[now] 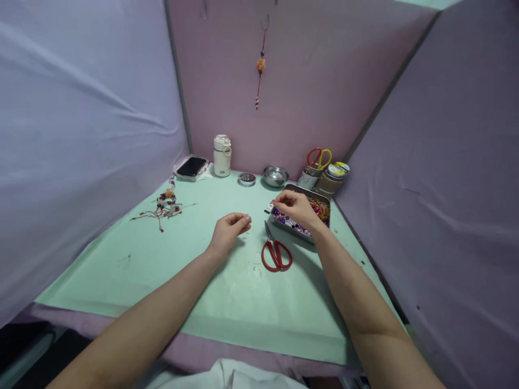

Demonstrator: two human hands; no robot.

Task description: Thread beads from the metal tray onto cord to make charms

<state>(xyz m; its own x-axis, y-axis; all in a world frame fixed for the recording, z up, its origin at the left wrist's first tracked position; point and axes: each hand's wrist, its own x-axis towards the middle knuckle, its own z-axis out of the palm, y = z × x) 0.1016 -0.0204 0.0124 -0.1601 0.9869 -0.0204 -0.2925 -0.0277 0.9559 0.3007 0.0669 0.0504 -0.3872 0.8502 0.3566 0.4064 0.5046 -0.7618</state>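
Observation:
My left hand (pixel 229 229) rests on the green table (pixel 170 270) with its fingers curled in a pinch; what it holds is too small to name. Over the near left part of a metal tray (pixel 326 216) filled with purple, dark and orange beads, my right hand (pixel 294 207) pinches its fingertips together. Whether a bead is between them I cannot make out. Red-handled scissors (pixel 276 253) lie shut on the table between my two hands, just in front of the tray.
Finished beaded cords (pixel 165 207) lie at the left. Along the back wall stand a phone (pixel 191 167), a white jar (pixel 222 155), a small round tin (pixel 247 178), a steel bowl (pixel 275 175), a cup with scissors (pixel 317 165) and thread spools (pixel 334 177). A beaded tassel (pixel 260 65) hangs on the wall.

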